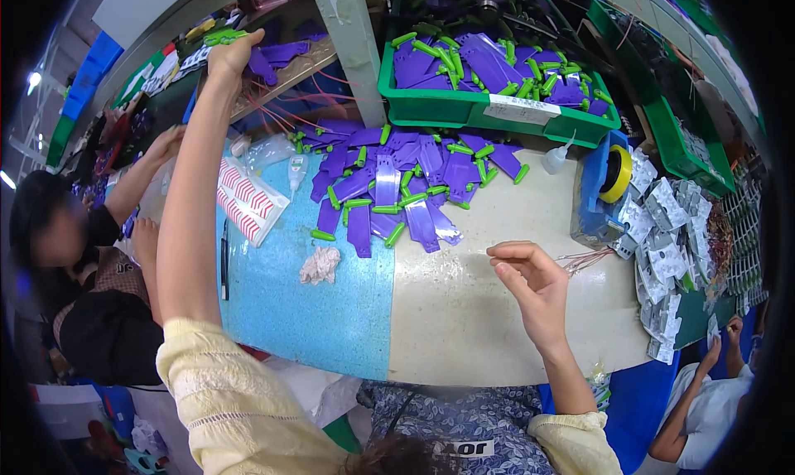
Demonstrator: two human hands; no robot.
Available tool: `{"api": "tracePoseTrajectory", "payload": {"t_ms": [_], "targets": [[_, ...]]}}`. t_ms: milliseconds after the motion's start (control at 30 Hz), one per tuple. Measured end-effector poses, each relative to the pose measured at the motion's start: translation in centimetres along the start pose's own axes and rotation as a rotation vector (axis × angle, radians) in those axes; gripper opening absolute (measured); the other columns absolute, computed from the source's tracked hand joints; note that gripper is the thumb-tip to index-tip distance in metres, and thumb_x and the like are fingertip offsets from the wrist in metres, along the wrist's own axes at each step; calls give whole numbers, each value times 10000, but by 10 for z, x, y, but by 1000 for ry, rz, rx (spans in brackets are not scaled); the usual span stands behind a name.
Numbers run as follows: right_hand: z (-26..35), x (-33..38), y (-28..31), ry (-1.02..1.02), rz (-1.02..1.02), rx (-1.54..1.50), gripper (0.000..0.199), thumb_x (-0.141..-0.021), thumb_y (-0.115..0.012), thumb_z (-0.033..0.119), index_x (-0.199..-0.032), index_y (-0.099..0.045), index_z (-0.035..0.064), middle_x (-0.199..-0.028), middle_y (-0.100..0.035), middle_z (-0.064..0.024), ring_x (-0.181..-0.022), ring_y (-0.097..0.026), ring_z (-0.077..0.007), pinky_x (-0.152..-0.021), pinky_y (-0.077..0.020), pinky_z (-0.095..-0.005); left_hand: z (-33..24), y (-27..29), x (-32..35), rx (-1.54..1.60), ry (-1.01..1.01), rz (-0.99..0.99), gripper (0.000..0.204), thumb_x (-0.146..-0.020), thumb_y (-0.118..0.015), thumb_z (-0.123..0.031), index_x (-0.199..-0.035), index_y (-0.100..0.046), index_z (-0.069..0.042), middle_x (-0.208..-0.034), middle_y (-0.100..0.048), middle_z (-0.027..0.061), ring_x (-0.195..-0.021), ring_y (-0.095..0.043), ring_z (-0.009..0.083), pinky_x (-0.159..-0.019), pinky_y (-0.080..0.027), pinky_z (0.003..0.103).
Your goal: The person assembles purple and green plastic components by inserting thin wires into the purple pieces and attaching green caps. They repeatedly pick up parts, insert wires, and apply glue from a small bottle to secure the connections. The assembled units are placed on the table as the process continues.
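Currently, the right hand (537, 294) is held empty and loosely curled over the workbench (489, 342), bare surface lying before the near edge. Ahead-left, purple panels (387, 179) and green rods (395, 235) are heaped; straight ahead, more are contained in a green bin (431, 109), its white label (522, 110) unreadable. By the left hand (233, 57), a green piece (222, 38) is touched; whether gripped cannot be told.

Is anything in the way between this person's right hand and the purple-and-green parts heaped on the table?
Nothing visible: between the right hand and the heap of purple-and-green parts, only beige tabletop shows.
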State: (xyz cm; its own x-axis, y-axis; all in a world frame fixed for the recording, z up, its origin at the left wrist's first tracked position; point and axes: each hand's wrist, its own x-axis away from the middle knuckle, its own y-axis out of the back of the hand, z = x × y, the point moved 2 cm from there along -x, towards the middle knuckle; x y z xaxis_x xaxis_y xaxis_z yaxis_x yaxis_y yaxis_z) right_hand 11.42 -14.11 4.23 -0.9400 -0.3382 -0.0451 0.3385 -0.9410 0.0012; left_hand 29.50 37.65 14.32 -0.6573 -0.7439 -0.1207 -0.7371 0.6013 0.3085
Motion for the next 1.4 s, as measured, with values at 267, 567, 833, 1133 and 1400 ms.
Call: {"api": "tracePoseTrajectory", "payload": {"t_ms": [267,567,833,1133,1400], "targets": [[-17,-44,-8,106,-7,358,211,-882,-724,62,-1059,-667,-41,-1057,-686,-153,-929,-669,-227,-811,-534,-325,-4,-48,-42,-559,49,-255,1005,-744,-701,-677,-1390,-530,74,-1545,-382,266,-1432,-290,432,-1170,-228,511],[-56,-110,-27,508,-241,1050,166,-826,-730,77,-914,-646,-37,-858,-609,-152,-795,-637,-344,-695,-534,-433,-34,-3,302,-59,-770,297,281,-957,-627,-80,-1223,-627,11,-1233,-653,121,-1103,-619,217,-984,-460,350],[23,-15,-41,580,280,697,375,-628,-810,113,-965,-692,-4,-919,-629,-105,-798,-600,-270,-688,-515,-381,49,-65,429,689,134,574,256,-1117,-357,-257,-1310,-296,-99,-1110,-679,247,-977,-673,238,-910,-514,347],[-24,-24,-29,342,262,785,350,-754,-751,58,-1046,-591,-50,-981,-641,-203,-919,-673,-356,-701,-568,-428,49,-46,425,298,446,767,587,-1084,-448,-307,-1532,-165,-56,-849,-647,98,-755,-665,168,-737,-534,304],[-56,-56,-56,219,123,704,349,-794,-805,176,-905,-614,-94,-783,-652,-238,-719,-696,-352,-613,-542,-422,115,-40,423,680,652,332,327,-1070,-510,-318,-1131,-612,-13,-875,-666,57,-741,-566,92,-611,-429,243]]}}
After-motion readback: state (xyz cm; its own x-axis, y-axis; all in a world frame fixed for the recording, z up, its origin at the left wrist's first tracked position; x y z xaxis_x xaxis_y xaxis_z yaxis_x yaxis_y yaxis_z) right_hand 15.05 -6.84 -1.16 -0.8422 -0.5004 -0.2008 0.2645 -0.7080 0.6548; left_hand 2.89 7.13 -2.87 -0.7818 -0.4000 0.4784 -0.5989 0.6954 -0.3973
